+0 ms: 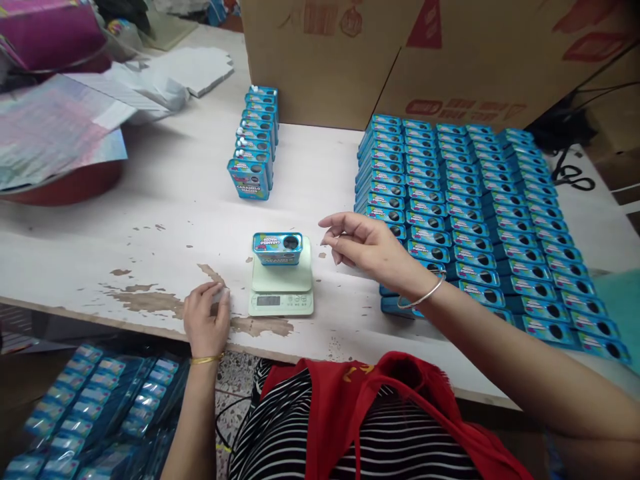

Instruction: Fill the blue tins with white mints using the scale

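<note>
A small blue tin box stands on a pale green digital scale near the table's front edge. My right hand hovers just right of the scale, fingers loosely curled and apart, holding nothing that I can see. My left hand rests on the table edge left of the scale, fingers bent down against the surface, nothing visible in it. Several rows of the same blue boxes lie packed together to the right, partly under my right forearm.
A short line of blue boxes stands behind the scale. Large cardboard cartons rise at the back. Shiny foil sheets lie at the left. Scissors sit at far right. More boxes fill a bin below the table.
</note>
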Motion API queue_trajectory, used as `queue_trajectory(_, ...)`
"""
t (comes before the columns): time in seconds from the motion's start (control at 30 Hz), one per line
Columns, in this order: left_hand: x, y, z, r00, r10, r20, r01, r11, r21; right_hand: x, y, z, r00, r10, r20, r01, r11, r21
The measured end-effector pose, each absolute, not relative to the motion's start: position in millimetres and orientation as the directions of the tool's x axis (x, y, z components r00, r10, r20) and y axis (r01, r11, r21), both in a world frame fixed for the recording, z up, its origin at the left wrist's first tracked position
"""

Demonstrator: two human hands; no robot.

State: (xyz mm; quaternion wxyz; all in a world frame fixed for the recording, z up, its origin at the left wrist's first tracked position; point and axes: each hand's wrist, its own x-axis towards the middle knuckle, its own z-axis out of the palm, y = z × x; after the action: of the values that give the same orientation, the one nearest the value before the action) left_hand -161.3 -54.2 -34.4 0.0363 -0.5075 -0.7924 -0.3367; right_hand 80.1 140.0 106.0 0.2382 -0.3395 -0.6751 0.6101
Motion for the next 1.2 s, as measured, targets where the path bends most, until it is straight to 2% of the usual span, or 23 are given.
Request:
queue_trajectory(0.17, -162, -54, -34, -0.482, 0.779, 0.401, 0.828, 0.255, 0.5, 60, 136, 109, -0.69, 0.723, -0.027, 0.139, 0.095, -0.986)
queue_trajectory(0.43, -165, -54, -35, -0.475, 0.778, 0.411, 0.834, 0.249, 0.493, 20, 142, 114, -0.744, 0.667, -0.026, 0.268, 0.263, -0.927)
queue_trajectory(0.73, -165, -54, -33, -0.461, 0.78, 0.424, 0.842, 0.233, 0.486, 14, 150, 114, -0.753, 0.637, 0.165, 0.3, 0.555, -0.776)
queue_trajectory(0.9, -164, -54, -33, -0.467, 0.773, 0.43, 0.836, 0.226, 0.5, 50, 137, 125, -0.628, 0.717, 0.302, 0.249, 0.553, -0.795)
queue_trajectory(1.0, -164, -54, -33, -0.469, 0.772, 0.429, 0.833, 0.225, 0.505, 84, 112, 111, -0.63, 0.748, 0.209, 0.255, 0.454, -0.854)
queue_trajectory(1.1, -164, -54, -34, -0.465, 0.773, 0.431, 0.838, 0.228, 0.496, 116, 80, 73, -0.71, 0.702, -0.064, 0.344, 0.266, -0.9)
queue_trajectory(1.2, -164, -53, -34, -0.461, 0.775, 0.433, 0.84, 0.225, 0.494, 142, 54, 28, -0.678, 0.675, -0.292, 0.475, 0.099, -0.875)
